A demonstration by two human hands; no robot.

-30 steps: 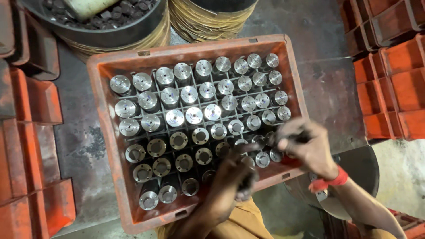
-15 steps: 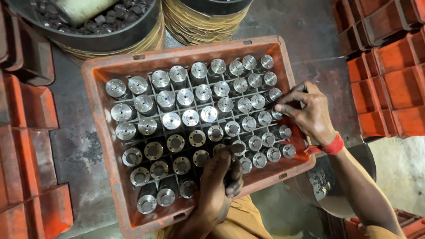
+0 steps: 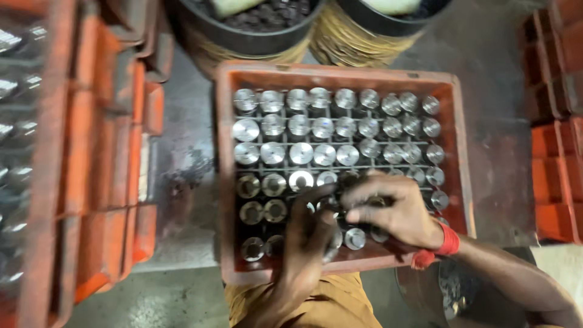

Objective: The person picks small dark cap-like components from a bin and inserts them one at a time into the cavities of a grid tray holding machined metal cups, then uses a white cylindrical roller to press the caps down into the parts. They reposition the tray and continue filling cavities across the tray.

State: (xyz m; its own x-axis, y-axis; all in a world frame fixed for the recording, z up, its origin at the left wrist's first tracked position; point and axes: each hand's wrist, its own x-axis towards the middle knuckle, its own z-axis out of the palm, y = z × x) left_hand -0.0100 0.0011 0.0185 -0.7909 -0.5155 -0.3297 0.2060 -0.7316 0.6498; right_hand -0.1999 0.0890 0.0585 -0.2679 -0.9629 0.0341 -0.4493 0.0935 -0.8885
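On a grey workshop floor [image 3: 182, 158], an orange crate [image 3: 226, 182] holds upright metal cylinders [image 3: 300, 153]. Both hands, left hand [image 3: 306, 234] and right hand [image 3: 395, 209], press curled fingers onto the front rows; seating each piece squarely seems wise.

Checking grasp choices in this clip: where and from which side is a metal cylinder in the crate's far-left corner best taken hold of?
Probably by its round top end, from straight above. The metal cylinder stands upright in a grid cell of the orange crate, with neighbours close beside it, so only the upper end is exposed to fingertips.
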